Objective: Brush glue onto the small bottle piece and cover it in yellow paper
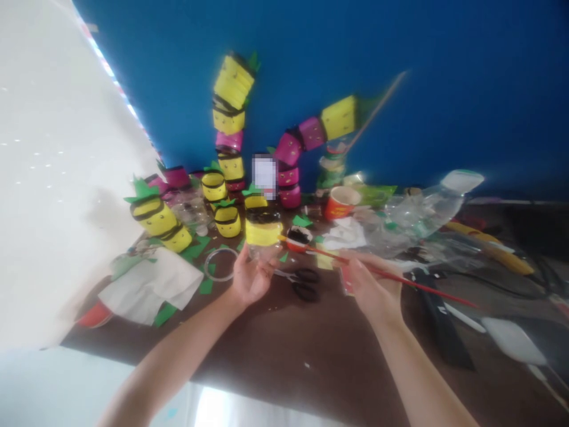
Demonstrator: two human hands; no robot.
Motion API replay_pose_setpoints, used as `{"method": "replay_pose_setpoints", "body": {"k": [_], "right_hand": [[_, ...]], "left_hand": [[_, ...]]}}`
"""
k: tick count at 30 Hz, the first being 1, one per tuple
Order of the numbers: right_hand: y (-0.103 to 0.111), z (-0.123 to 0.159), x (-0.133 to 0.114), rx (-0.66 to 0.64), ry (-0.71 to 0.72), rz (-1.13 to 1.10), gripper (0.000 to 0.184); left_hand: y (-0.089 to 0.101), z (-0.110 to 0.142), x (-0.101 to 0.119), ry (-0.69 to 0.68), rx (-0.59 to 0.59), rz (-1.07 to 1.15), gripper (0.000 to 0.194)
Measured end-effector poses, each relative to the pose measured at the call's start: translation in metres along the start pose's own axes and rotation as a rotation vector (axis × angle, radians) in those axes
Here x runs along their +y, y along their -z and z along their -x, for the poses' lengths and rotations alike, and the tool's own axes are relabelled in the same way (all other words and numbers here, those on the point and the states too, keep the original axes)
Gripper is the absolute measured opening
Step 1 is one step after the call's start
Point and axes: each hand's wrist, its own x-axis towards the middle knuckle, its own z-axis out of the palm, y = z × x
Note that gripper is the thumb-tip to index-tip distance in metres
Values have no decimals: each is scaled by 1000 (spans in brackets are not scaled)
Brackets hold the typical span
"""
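Though near yellow jar (264,233), brush (418,285) contact unclear.

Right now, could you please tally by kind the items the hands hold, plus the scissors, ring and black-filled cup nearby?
Yellow-banded container in left hand: 1
Red-handled brush in right hand: 1
Scissors: 1
Pale ring: 1
Black-filled cup: 1
Total: 5

Red brush (329,255); yellow-and-black container (263,233).
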Motion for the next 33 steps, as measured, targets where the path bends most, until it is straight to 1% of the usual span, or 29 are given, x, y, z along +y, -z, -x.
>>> {"method": "replay_pose_setpoints", "body": {"k": [3, 5, 8, 11, 14, 18, 22, 24, 26, 29, 31, 33], "right_hand": [[-2, 0, -4, -32, -8, 52, 15], [-2, -1, -5, 10, -14, 73, 15], [-2, -3, -4, 74, -42, 11, 19], [-4, 0, -1, 28, -54, -54, 22], [-7, 4, 1, -32, -40, -32, 23], [-10, 6, -3, -27, -34, 19, 21], [-10, 5, -7, -36, -61, 38, 19], [-6, 4, -6, -18, -68, 68, 20], [-3, 3, -3, 41, -52, 94, 17], [-1, 1, -1, 106, -59, 32, 16], [-3, 2, -2, 83, -82, -49, 18], [-5, 3, -2, 23, -81, -71, 18]], "left_hand": [[1, 0, -1, 13, 6, -11, 66], [1, -1, -1, 9, 9, -15, 66], [1, -1, -1, 14, 1, -18, 66], [-2, -1, -2, 12, 1, -26, 67], [-6, -1, -4, -2, 41, -55, 67], [-9, -1, -6, 8, 95, -91, 67], [-7, -1, -4, 10, 86, -91, 67], [-5, -1, -3, 1, 71, -78, 67], [-5, -2, -2, -10, 62, -60, 66], [-7, -2, -3, -19, 63, -50, 66], [-8, -2, -5, -23, 75, -55, 66], [-9, -2, -5, -23, 88, -58, 66]]}}
